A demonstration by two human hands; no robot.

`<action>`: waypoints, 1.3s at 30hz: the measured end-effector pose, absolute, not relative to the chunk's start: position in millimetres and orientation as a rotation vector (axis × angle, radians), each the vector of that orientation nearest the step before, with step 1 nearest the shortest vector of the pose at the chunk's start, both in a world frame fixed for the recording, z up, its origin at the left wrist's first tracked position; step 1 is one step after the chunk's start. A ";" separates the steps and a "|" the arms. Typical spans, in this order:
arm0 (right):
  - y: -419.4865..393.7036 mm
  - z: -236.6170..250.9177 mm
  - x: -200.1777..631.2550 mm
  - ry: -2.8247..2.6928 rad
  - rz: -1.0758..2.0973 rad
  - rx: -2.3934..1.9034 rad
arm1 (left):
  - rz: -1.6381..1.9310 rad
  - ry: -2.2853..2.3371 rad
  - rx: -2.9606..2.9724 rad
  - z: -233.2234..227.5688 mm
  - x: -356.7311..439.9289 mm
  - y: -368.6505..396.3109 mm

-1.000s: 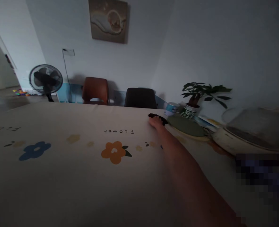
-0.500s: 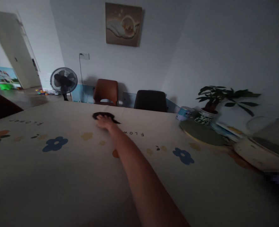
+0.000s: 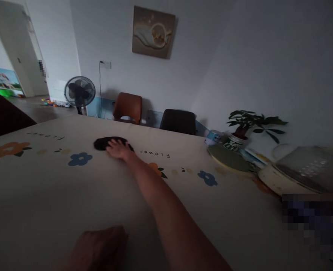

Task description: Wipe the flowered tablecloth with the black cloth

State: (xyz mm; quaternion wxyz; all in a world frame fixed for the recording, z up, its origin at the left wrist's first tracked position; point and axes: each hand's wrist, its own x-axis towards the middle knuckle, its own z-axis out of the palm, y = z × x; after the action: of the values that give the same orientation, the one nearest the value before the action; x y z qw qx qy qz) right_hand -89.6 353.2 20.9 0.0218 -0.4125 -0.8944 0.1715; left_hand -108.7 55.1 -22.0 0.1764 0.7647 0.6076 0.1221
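My right hand [image 3: 118,149] reaches far across the table and lies flat on a black cloth [image 3: 101,143], fingers spread over its right part. The cloth looks bunched and rests on the pale, flower-printed tablecloth [image 3: 56,199]. Close to me, at the bottom of the head view, my left hand [image 3: 99,246] is low over the table, dark and blurred. Its fingers cannot be made out, and nothing shows in it.
To the right stand a lidded pan [image 3: 282,180], a green round mat [image 3: 231,160], a potted plant [image 3: 235,142] and a blue-white tub [image 3: 213,137]. Beyond the far edge are a brown chair [image 3: 129,105], a dark chair [image 3: 178,120] and a fan [image 3: 80,92].
My right hand and the black cloth have moved left and a little nearer over the tablecloth. My left hand has come into view at the bottom. The camera view has shifted slightly.
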 end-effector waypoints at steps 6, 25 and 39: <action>377.9 25.2 71.1 -2.387 0.292 -1.913 | 0.481 1.792 2.259 -24.9 -105.2 56.1; 300.4 22.4 239.9 -2.059 -0.001 -2.271 | 0.122 1.740 2.221 13.8 -97.9 58.8; 240.6 22.1 -63.9 -2.899 0.542 -1.324 | 0.015 1.726 2.264 20.6 -98.3 59.7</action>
State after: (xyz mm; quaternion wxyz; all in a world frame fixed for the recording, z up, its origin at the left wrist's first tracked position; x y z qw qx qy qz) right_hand -63.9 240.6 22.1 -0.0456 -0.4090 -0.8959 0.1675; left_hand -98.3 59.7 20.6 0.1468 0.7866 0.5997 0.0053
